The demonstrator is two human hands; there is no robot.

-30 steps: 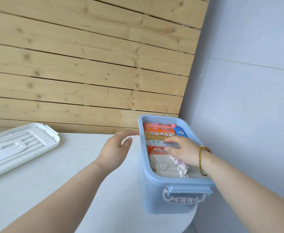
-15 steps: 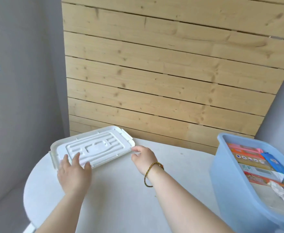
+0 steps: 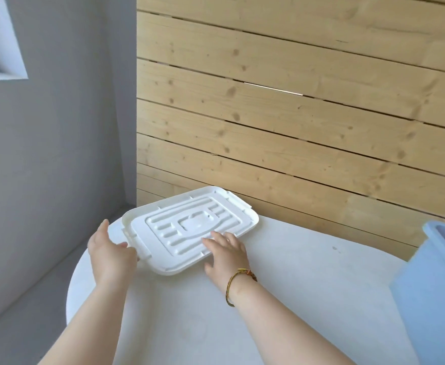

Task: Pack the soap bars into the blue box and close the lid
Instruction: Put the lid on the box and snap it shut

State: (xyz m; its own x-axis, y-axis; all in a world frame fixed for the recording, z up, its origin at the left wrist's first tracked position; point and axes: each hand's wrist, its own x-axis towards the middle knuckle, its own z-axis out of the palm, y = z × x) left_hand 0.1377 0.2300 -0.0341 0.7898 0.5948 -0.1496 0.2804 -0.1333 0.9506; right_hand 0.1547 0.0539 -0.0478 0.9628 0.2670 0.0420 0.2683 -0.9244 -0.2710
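On the round white table [image 3: 295, 312], by the plank wall:

Lid: the white lid [image 3: 189, 227] lies flat at the table's far left, its ribbed face up and its latch tabs at the short ends. It sits well apart from the box, probably set aside to leave the opening free for packing.

Left hand: the left hand [image 3: 109, 255] is at the lid's near short end, fingers spread, thumb touching the edge by a latch tab. It is not yet clamped on it.

Right hand: the right hand [image 3: 226, 252], a braided bracelet [image 3: 238, 281] at its wrist, rests fingers apart on the lid's near long edge, fingertips on the ribbing. Again no closed grip.

Why two hands: the lid is wide and flat, so I judge a hold on two edges is being set up to carry it level.

Blue box: the blue box [image 3: 432, 285] stands at the right frame edge, open. Only a sliver of orange shows inside; the soap bars cannot be made out.

Writing: none can be read. The lid's centre carries a moulded relief shape, no lettering.
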